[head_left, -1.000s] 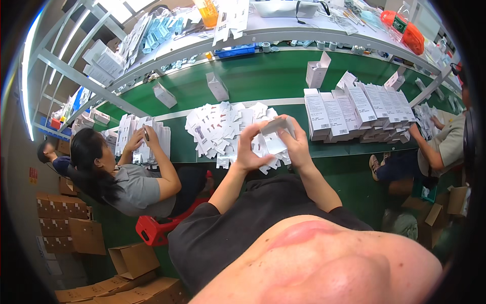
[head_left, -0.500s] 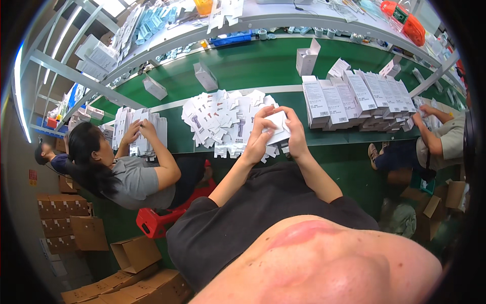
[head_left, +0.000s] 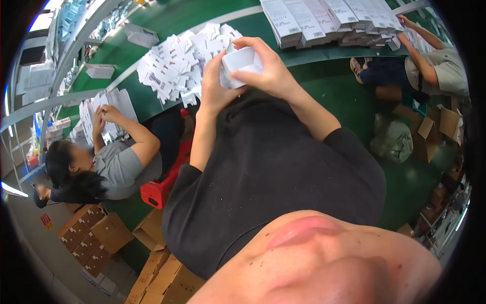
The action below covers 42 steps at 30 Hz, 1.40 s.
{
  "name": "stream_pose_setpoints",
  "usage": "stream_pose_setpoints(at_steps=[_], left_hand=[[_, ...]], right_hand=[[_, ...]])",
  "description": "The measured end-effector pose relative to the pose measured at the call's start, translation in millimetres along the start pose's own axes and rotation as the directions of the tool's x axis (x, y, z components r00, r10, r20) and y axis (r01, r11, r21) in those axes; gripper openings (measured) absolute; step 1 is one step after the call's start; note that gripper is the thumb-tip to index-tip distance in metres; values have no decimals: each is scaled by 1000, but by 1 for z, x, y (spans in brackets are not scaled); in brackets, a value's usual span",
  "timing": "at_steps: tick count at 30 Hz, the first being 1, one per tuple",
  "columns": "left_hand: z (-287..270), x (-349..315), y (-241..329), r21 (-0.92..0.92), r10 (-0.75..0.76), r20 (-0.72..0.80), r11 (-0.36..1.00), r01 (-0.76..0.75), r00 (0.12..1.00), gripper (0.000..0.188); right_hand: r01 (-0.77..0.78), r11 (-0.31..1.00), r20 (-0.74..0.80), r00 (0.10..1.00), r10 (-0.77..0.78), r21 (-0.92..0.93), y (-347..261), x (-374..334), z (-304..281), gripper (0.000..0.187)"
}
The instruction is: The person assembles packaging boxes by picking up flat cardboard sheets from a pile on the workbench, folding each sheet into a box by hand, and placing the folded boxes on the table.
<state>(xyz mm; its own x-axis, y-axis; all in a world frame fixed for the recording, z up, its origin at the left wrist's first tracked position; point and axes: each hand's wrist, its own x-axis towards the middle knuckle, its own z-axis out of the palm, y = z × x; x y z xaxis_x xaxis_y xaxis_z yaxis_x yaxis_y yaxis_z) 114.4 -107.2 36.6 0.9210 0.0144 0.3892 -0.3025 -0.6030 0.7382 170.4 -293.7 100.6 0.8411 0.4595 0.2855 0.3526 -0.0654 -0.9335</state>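
A small white carton [head_left: 244, 57] is held between both hands, its open end facing up so that the inner walls show. My left hand [head_left: 214, 83] grips the carton's left side, its fingers partly hidden behind it. Curled over the far edge and right side is my right hand [head_left: 269, 71], with the thumb at the near rim. Just beyond my left hand lies a loose heap of flat white cartons [head_left: 169, 68] with printed faces, spread on the green table [head_left: 202, 17].
Filled-out white cartons [head_left: 324, 20] are stacked at the far right. Two single cartons, one higher [head_left: 142, 35] and one lower [head_left: 99, 71], rest left of the heap. A co-worker [head_left: 124, 164] sits left by a red stool [head_left: 157, 195]; another person [head_left: 430, 68] works right. Brown boxes [head_left: 169, 281] stand lower left.
The view has turned and tilted, shifting the table upward. The carton in my hands now shows its open end, where white flaps showed before. My right hand's grip has moved around the rim.
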Motion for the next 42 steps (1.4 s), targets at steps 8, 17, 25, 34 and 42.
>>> stream_pose_setpoints(at_steps=[8,17,25,34,42], left_hand=[[-9,-2,-95,345,22,-182,938,43,983,51],[-59,-48,-309,406,-545,-325,658,634,773,71],[-92,-75,-304,630,-766,-24,488,605,643,90],[-85,-118,-237,587,-467,-202,646,488,861,45],[-100,-57,-66,432,16,-569,857,281,822,20]], right_hand=[[156,483,-139,843,-519,-861,58,7,-93,46],[-29,382,-244,812,-530,-924,91,-12,-142,30],[184,684,-224,858,-462,-706,88,-38,-46,19],[241,895,13,967,-255,-375,87,-43,21,17],[322,893,277,931,-238,-315,95,-23,40,29]])
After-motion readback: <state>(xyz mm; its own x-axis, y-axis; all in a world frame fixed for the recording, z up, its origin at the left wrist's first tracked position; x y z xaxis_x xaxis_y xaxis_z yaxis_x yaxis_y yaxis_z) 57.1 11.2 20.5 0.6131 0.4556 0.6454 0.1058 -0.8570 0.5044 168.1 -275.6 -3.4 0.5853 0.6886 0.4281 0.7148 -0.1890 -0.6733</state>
